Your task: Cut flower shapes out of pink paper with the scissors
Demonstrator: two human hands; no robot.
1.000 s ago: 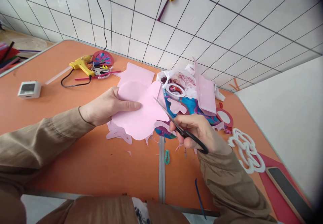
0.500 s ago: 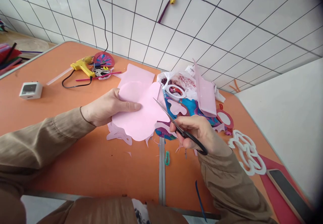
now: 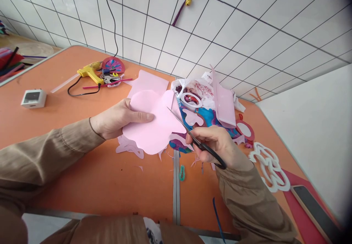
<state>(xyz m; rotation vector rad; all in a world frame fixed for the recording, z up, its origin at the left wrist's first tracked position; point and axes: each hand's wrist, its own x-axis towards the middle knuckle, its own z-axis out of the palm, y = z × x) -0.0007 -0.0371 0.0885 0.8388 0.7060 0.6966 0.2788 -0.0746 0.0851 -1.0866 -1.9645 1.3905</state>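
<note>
My left hand (image 3: 117, 119) pinches a pale pink paper shape (image 3: 154, 124) with rounded lobes, thumb on top, holding it just above the orange table (image 3: 90, 178). My right hand (image 3: 214, 145) grips black-handled scissors (image 3: 196, 141). Their blades point up and left, with the tips at the pink shape's right edge. Pink offcuts (image 3: 128, 146) lie under the shape.
A yellow glue gun (image 3: 89, 72) with black cord and a small white box (image 3: 33, 98) sit at the far left. Colourful paper pieces, a plastic bag (image 3: 198, 88) and a pink folded sheet (image 3: 224, 102) crowd the middle. A white foam cut-out (image 3: 271, 167) and a phone (image 3: 316, 209) lie right.
Almost nothing differs: both hands, the pink shape and the scissors keep nearly the same places; the view has shifted slightly.
</note>
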